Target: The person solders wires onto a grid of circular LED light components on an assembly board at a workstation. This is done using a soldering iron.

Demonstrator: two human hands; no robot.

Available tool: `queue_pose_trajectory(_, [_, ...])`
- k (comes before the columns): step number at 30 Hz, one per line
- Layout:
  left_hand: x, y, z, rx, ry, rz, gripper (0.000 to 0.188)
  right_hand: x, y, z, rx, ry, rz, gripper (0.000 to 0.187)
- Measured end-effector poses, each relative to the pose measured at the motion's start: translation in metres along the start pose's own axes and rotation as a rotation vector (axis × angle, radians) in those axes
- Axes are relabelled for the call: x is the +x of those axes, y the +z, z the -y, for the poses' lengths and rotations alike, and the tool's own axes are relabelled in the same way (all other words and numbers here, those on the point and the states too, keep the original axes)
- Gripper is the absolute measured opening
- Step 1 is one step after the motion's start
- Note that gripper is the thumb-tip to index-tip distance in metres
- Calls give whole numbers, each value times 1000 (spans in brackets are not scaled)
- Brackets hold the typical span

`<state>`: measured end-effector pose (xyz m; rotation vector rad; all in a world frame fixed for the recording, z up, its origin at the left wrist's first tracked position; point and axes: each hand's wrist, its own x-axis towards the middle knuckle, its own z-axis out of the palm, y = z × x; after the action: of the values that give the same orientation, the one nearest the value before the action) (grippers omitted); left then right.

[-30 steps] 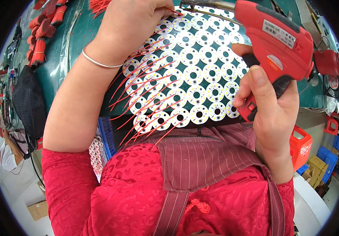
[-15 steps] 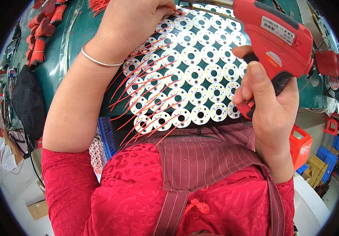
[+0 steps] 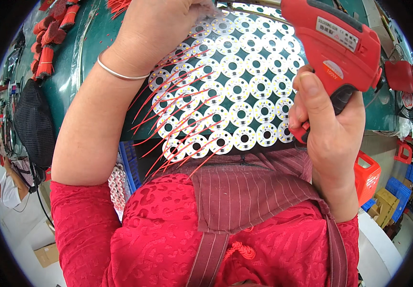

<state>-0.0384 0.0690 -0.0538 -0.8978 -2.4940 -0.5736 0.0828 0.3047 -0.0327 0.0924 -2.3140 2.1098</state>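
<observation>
Across the green worktop, white LED discs lie edge to edge in a grid, running from the near edge right by the apron up to the top of view. Progress, as far as I can judge: approx. the 3 L-side columns have red wires trailing off toward lower L; columns to the R show none, so I'd say a good half is left w/out wire. Can't tell if each lead is properly joined or only lying on its disc. R hand is wrapped round the grip of a red pistol-type soldering iron, fingers closed on it, thumb up the back; its metal shaft reaches L, toward the far discs. L hand is over the far L part of the grid, fingers bent, but the tips are lost in pale haze, prob. smoke, near the top edge, so can't tell whether they grip a wire or not. Iron's tip contact also unclear, same reason. L hand & forearm cover some discs; R hand hides part of the R edge. Spare wire bundles sit far L; a loose wire pile is cut off at top.
</observation>
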Motion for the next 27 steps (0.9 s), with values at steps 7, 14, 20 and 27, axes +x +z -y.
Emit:
queue_pose_trajectory(7, [0, 0, 1, -24, 8, -15, 5, 0, 4, 8, 62, -30, -54, 25])
queue_pose_trajectory(14, [1, 0, -1, -38, -8, 9, 3, -2, 6, 5, 50, -40, -29, 25])
queue_pose_trajectory(20, [0, -7, -3, -8, -19, 6, 3, 0, 6, 4, 49, -59, -10, 25])
queue_pose_trajectory(27, [2, -8, -4, 3, -13, 24, 4, 0, 6, 4, 36, -37, -9, 25])
